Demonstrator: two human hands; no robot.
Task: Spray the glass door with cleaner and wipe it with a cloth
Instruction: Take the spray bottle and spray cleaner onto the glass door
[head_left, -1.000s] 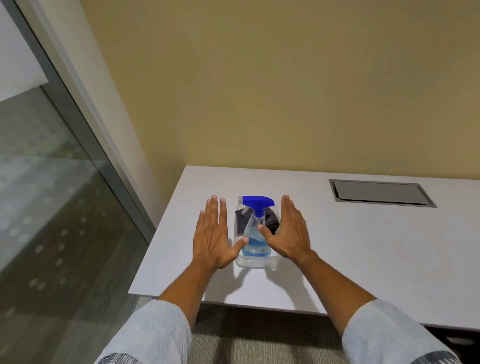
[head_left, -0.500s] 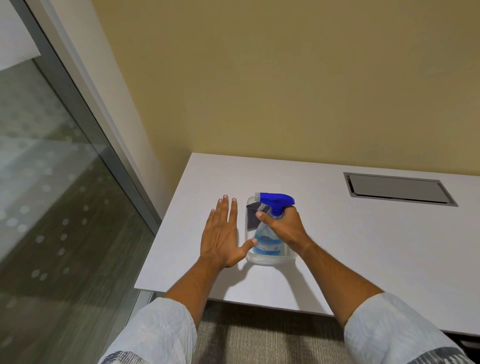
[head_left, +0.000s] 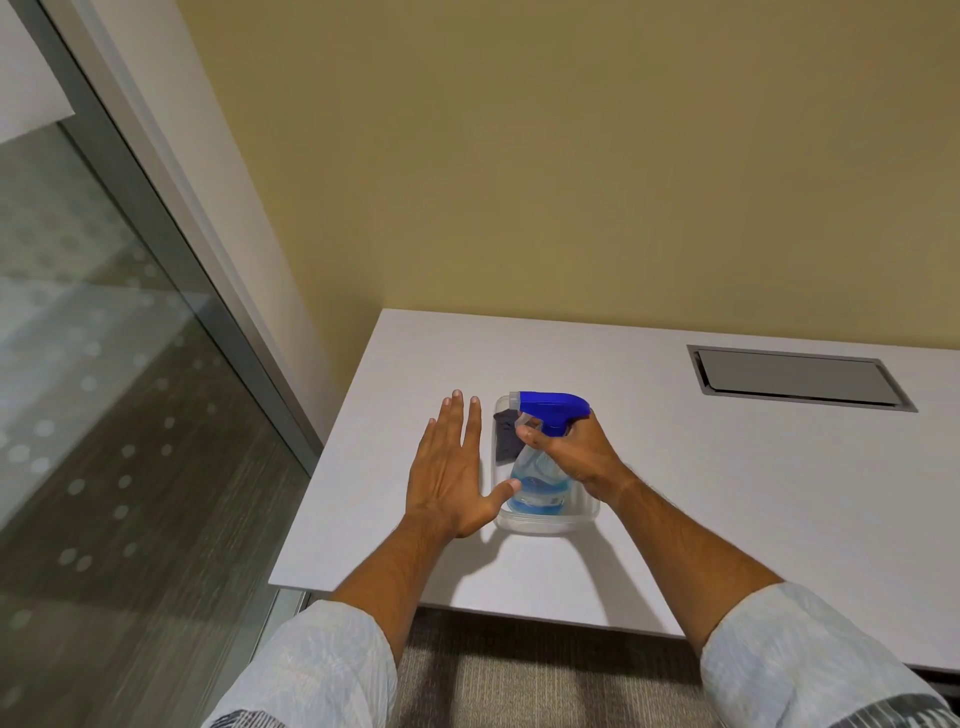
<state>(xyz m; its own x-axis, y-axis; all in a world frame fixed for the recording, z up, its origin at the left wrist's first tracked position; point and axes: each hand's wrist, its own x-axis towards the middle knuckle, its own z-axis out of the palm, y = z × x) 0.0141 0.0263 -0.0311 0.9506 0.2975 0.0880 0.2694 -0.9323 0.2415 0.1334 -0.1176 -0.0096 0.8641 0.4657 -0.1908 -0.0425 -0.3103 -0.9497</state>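
The right hand (head_left: 582, 454) is curled round the neck of the spray bottle (head_left: 537, 467), just under its blue trigger head, thumb across the front. The bottle stands in a clear plastic tub (head_left: 587, 512) below that hand, with a dark cloth (head_left: 506, 439) tucked in the tub just left of the grip. The left hand (head_left: 449, 473) lies flat on the table (head_left: 727, 493), fingers straight, thumb tip touching the tub's side. The glass door (head_left: 104, 389) stands well to the left.
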